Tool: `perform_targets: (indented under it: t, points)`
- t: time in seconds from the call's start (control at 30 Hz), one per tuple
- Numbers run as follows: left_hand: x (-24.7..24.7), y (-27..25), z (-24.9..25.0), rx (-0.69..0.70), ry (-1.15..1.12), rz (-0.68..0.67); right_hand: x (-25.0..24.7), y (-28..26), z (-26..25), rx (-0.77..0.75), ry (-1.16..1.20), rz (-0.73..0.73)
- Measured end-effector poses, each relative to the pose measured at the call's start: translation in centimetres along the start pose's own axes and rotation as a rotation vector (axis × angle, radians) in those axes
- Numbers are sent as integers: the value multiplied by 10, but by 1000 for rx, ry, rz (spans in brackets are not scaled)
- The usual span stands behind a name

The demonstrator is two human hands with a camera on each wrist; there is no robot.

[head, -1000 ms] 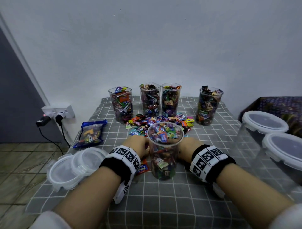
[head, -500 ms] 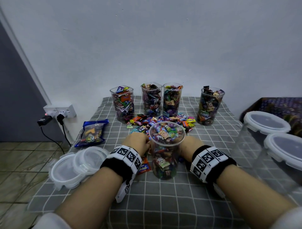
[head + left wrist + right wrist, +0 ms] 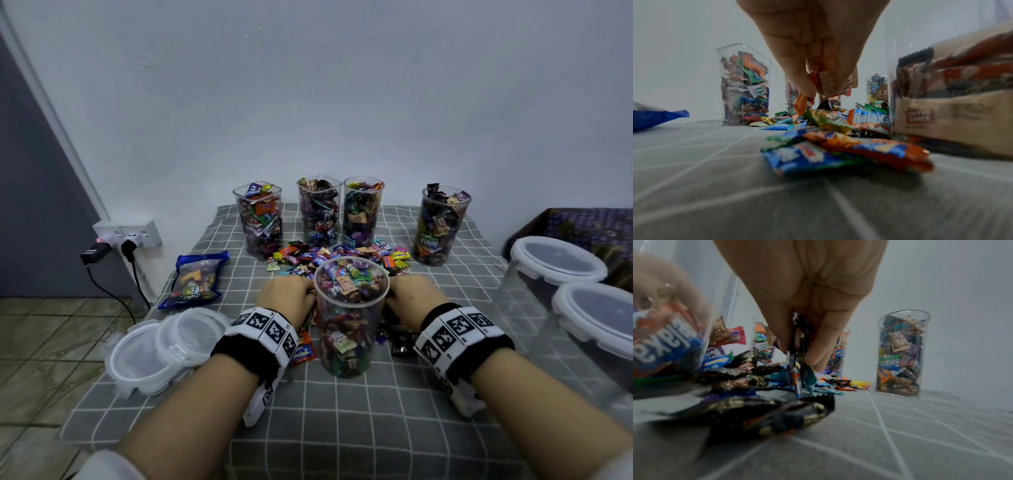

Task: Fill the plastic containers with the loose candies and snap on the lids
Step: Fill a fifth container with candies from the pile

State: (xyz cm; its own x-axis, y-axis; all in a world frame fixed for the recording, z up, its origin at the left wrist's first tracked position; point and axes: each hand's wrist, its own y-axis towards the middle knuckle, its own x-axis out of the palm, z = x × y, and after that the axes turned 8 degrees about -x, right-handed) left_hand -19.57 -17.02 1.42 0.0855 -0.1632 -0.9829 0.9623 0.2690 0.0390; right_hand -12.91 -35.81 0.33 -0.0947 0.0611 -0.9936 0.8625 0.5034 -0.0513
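Note:
A clear plastic container (image 3: 349,315), nearly full of wrapped candies, stands open between my hands. My left hand (image 3: 286,296) is just left of it; in the left wrist view the left hand (image 3: 818,91) pinches a bunch of candies (image 3: 826,81) above the loose pile (image 3: 838,146). My right hand (image 3: 412,296) is just right of the container; in the right wrist view the right hand (image 3: 799,356) grips dark-wrapped candies (image 3: 799,369) over the pile (image 3: 760,408). Loose candies (image 3: 339,257) lie behind the container.
Several filled open containers (image 3: 320,212) stand at the back of the grey checked cloth (image 3: 342,428). Stacked clear lids (image 3: 164,346) lie at the left edge, a blue candy bag (image 3: 195,277) behind them. Two large lidded tubs (image 3: 582,308) stand at right.
Both hands have stayed low beside the container, gathering candies from the pile. The head view has shifted slightly; the container has not moved.

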Motion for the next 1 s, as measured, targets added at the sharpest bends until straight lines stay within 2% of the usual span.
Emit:
perform_targets:
  t: [0.33, 0.47, 0.63, 0.8, 1.0]
  points:
    - [-3, -3, 1, -28, -31, 23, -11, -15, 11, 65, 200, 178]
    - [-3, -3, 0, -11, -50, 41, -29, -20, 11, 44, 366, 359]
    - [-1, -2, -1, 18, -37, 71, -53, -22, 3, -64, 725, 567]
    - [3, -1, -4, 18, -74, 98, -73, -31, -23, -217, 785, 553]
    - [6, 0, -8, 40, -95, 121, -74, -42, -42, -260, 581, 428]
